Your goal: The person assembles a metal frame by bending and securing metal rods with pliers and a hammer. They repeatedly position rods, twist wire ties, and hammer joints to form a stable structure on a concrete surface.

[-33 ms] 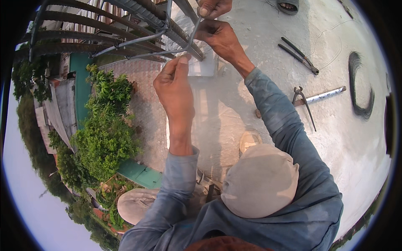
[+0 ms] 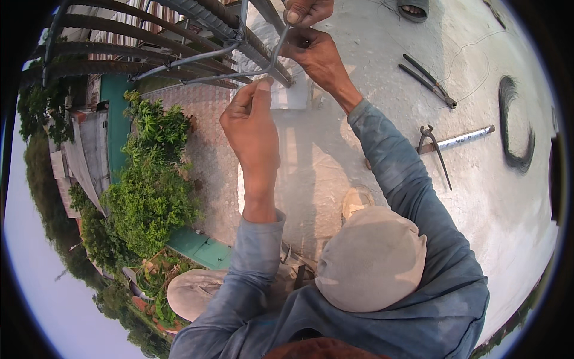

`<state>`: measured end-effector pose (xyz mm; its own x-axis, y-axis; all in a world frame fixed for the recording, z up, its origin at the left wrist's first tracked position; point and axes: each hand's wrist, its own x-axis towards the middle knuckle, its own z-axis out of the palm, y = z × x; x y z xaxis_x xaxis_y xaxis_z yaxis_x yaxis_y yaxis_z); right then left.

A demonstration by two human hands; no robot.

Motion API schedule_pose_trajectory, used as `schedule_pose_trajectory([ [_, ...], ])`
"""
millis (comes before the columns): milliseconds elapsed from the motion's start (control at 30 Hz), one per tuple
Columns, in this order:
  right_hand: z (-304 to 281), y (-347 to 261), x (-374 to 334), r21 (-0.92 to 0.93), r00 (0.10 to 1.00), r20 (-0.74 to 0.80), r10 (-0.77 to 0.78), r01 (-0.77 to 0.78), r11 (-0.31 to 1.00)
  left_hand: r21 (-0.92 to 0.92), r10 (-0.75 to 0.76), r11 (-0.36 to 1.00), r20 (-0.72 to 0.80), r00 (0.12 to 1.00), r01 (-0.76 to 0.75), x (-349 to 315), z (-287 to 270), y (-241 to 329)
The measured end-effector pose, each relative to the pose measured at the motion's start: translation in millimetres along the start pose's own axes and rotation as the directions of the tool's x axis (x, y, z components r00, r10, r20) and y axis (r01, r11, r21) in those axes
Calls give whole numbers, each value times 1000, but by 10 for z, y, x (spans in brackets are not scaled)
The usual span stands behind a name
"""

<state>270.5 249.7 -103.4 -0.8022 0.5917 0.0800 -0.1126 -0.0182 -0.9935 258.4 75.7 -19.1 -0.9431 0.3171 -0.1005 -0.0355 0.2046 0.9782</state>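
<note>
A bent steel stirrup [image 2: 222,77] loops around the ribbed reinforcing bars [image 2: 266,57] at upper left. My left hand [image 2: 251,122] is closed, thumb and fingers pressed together just under the stirrup's near corner; whatever they pinch is too small to see. My right hand [image 2: 320,58] has its fingers curled in against the stirrup's right side, with the fingertips hidden behind it. Above it, another person's hand [image 2: 308,11] presses a thumb on the stirrup's upper part.
Long-handled cutters [image 2: 427,81], pincers [image 2: 427,134] across a metal tube [image 2: 463,139], and a coil of black wire [image 2: 508,122] lie on the pale concrete at right. A sandalled foot [image 2: 412,9] is at the far side. The slab's left edge drops toward trees [image 2: 149,197] and paving below.
Almost nothing differs. My right hand's fingers have shifted slightly, and the view has moved a touch.
</note>
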Motion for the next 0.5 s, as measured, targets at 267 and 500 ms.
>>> schedule_pose_trajectory([
  [267,270,-122,-81,92,955,-292,45,-19,996,-161,43,986,-11,999,-45,-28,151,223],
  [500,414,-193,-91,81,926,-370,74,-47,996,-156,9,988,-5,1000,-10,-165,417,190],
])
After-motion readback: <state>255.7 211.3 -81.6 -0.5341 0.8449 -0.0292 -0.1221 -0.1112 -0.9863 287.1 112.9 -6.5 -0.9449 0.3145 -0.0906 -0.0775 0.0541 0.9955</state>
